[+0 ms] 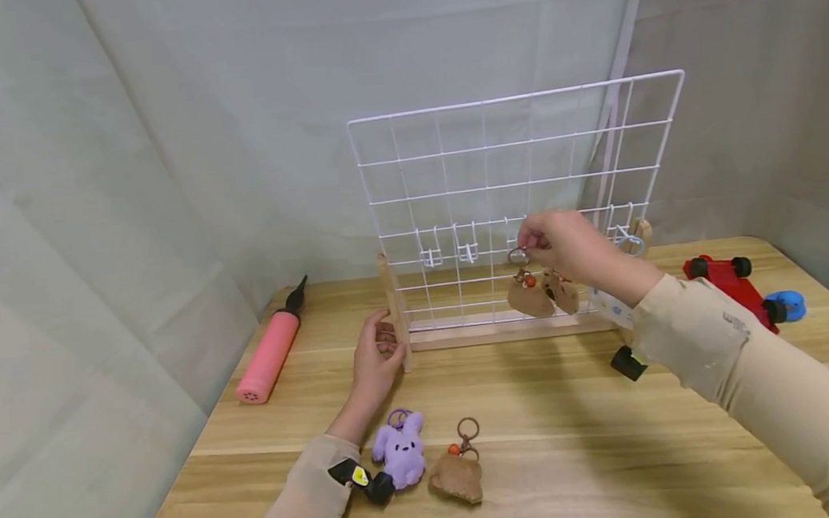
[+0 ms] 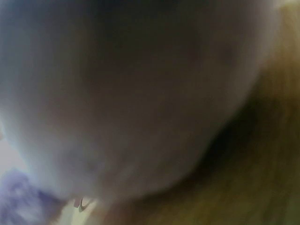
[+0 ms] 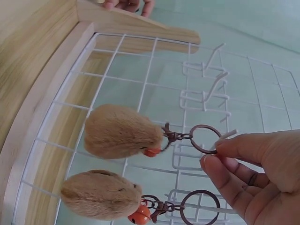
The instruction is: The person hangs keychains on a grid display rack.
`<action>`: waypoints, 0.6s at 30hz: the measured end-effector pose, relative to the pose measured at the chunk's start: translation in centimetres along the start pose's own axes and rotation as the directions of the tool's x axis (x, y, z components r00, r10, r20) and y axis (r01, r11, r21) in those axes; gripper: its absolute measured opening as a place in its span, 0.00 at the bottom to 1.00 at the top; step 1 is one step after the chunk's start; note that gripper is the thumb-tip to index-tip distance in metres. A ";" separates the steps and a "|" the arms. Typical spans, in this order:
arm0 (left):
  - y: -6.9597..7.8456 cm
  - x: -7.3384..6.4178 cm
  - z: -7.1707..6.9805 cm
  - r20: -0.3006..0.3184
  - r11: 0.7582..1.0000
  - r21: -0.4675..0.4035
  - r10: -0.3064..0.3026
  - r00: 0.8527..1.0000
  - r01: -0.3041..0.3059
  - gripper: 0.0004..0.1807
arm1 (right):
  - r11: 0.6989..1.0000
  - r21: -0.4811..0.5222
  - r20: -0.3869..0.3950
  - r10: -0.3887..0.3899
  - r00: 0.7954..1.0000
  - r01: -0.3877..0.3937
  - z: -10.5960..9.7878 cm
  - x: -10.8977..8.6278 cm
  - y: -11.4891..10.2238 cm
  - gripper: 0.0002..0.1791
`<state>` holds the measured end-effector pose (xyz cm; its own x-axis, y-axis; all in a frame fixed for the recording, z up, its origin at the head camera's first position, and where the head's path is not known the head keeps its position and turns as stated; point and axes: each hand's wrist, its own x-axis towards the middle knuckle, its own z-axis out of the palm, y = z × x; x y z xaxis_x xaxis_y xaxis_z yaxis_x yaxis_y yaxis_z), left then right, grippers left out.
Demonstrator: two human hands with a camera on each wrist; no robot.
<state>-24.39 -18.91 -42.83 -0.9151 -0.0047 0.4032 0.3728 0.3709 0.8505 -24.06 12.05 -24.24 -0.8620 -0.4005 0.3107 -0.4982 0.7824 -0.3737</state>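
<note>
My right hand (image 1: 568,244) pinches the metal ring of a brown plush keychain (image 3: 119,131) between thumb and forefinger. In the right wrist view, that ring is around the tip of a white hook (image 3: 228,134) on the wire grid rack (image 1: 443,154). Beside it, a second brown plush keychain (image 3: 101,194) with an orange bead hangs by its ring from the neighbouring hook. My left hand (image 1: 378,358) grips the wooden upright (image 1: 393,313) at the rack's left end. The left wrist view is mostly filled by a blurred, dark surface.
A purple bunny keychain (image 1: 402,452) and another brown plush keychain (image 1: 457,477) lie in front. Two bare hooks (image 1: 468,253) are on the grid's left half. A pink hand pump (image 1: 270,357) lies left; a red toy car (image 1: 734,289) and a blue object (image 1: 789,305) lie right.
</note>
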 end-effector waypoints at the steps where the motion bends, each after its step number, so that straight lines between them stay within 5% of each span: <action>1: 0.0 0.0 0.0 -0.001 1.000 -0.003 0.002 1.000 -0.002 0.32 | 1.000 0.003 -0.004 -0.001 1.000 0.001 0.0 0.0 0.0 0.03; 18: 0.0 0.0 0.0 -0.001 1.000 0.016 -0.018 1.000 0.018 0.33 | 0.997 0.071 -0.040 0.001 0.999 0.002 -1.3 -1.7 -0.5 0.08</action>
<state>-24.40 -18.94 -42.84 -0.9214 -0.0118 0.3884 0.3542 0.3853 0.8521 -22.23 12.93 -23.39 -0.8579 -0.3809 0.3449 -0.5056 0.7454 -0.4344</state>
